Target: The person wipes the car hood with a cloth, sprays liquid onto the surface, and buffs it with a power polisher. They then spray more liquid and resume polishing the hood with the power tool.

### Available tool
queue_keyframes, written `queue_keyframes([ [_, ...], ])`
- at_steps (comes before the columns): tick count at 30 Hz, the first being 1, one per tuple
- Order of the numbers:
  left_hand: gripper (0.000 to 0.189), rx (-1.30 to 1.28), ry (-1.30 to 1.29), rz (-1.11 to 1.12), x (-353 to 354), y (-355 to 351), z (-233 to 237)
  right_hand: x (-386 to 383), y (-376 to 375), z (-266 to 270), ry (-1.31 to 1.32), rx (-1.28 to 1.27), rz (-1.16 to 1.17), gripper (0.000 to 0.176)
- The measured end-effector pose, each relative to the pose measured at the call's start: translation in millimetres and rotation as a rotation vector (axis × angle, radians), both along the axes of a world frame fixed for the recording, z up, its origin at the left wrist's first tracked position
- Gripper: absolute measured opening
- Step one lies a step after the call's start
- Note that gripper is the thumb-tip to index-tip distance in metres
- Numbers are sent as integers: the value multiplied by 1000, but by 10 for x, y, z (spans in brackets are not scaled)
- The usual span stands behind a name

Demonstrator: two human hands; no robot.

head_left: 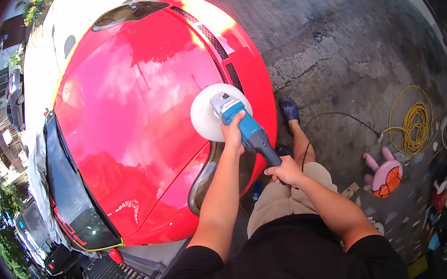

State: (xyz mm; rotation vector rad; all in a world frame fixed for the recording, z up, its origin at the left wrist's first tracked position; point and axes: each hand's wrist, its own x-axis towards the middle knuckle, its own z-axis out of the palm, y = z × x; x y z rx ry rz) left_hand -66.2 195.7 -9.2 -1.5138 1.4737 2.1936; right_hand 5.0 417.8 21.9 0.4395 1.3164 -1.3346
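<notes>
A blue and dark grey polisher (pixel 256 138) with a silver head is held in both of my hands. My left hand (pixel 232 132) is closed around its body just behind the head. Lower down, my right hand (pixel 286 172) wraps the rear end of the handle. The polisher's round white pad (pixel 205 114) lies over the front of the red car's hood (pixel 139 110), near the dark mesh grille openings (pixel 213 41). Just below the pad is a dark headlight (pixel 206 182) of the car. A dark cord runs from the tool's rear past my leg.
A black cable (pixel 349 115) crosses the concrete floor to a coiled yellow extension cord (pixel 414 126). Near my right leg lies a pink plush item (pixel 384 172), with scattered debris beside it. The car's windshield (pixel 78 182) is at the left, bordered by a pale cover (pixel 40 180).
</notes>
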Motion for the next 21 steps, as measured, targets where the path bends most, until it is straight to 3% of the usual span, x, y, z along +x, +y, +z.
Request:
queue_keyframes([
  [4, 68, -37, -39, 16, 362, 143, -55, 413, 152, -120, 25, -11, -17, 26],
  [13, 65, 12, -42, -3, 864, 377, -39, 922, 441, 26, -51, 1, -48, 26],
  [17, 62, 15, -72, 23, 583, 408, -46, 719, 415, -49, -18, 28, -52, 25],
  [21, 60, 61, -28, 19, -24, 189, -113, -93, 203, 100, -2, 66, -4, 25],
])
